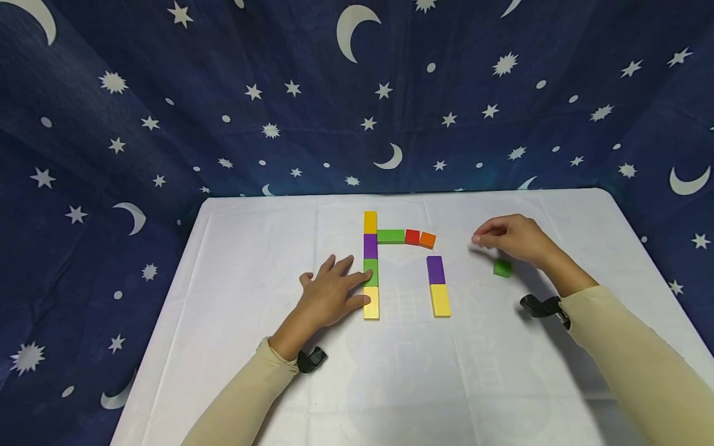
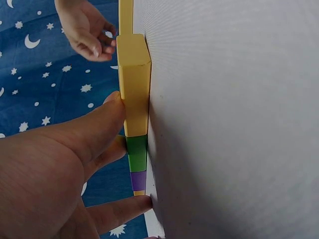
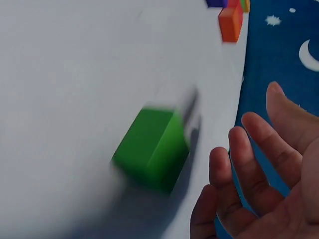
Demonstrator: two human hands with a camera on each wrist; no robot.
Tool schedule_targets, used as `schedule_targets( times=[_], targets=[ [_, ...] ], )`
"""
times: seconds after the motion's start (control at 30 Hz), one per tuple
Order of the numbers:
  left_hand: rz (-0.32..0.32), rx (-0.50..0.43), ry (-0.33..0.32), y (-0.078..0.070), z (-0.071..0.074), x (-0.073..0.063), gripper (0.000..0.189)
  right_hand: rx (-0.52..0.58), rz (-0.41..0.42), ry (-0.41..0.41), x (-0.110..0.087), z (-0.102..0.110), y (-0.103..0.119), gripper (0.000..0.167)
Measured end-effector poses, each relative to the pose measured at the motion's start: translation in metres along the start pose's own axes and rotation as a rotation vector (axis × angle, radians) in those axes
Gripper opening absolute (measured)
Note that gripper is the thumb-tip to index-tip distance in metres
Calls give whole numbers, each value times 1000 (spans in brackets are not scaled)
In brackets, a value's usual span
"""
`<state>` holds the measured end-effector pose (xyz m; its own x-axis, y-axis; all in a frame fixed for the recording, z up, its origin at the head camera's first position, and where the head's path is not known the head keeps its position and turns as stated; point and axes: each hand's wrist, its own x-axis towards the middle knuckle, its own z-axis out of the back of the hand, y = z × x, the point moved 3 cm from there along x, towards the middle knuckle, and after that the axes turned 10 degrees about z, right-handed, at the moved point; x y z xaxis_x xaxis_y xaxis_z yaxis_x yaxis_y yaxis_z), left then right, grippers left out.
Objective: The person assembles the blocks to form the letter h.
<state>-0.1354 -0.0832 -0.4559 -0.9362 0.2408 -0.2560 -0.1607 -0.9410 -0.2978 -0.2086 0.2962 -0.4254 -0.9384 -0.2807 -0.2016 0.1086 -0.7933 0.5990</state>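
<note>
My left hand (image 1: 330, 296) rests at the left column of blocks, its fingers spread. One fingertip lies on the green block (image 1: 370, 267) and the thumb touches the yellow block (image 2: 135, 99) below it. A purple block (image 1: 370, 246) and an orange-yellow block (image 1: 370, 222) continue the column upward. To the right, my right hand (image 1: 519, 237) hovers over the table with relaxed fingers and holds nothing. Near it, apart from the fingers, a small green cube (image 3: 152, 144) sits alone; it looks blurred in the right wrist view.
From the column's upper part a long green block (image 1: 390, 236), a red block (image 1: 412, 237) and a tilted orange block (image 1: 427, 240) run rightward. Below them stand a purple block (image 1: 436, 270) and a yellow block (image 1: 440, 301) end to end. A starry blue cloth (image 1: 312, 155) hangs behind the white table (image 1: 268, 235).
</note>
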Motion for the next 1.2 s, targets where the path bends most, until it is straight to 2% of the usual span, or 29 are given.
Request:
schedule_targets(
  times=[0.3, 0.6, 0.83, 1.2],
  targets=[
    [-6, -11, -12, 0, 1, -2, 54, -34, -5, 81, -20, 10, -30, 42],
    [0, -8, -4, 1, 1, -2, 54, 4, 14, 120, -32, 8, -46, 45],
    [-4, -10, -10, 1, 1, -2, 54, 8, 28, 117, -35, 5, -45, 40],
    [-2, -2, -5, 0, -1, 0, 54, 40, 71, 42, -37, -1, -45, 34]
  ],
)
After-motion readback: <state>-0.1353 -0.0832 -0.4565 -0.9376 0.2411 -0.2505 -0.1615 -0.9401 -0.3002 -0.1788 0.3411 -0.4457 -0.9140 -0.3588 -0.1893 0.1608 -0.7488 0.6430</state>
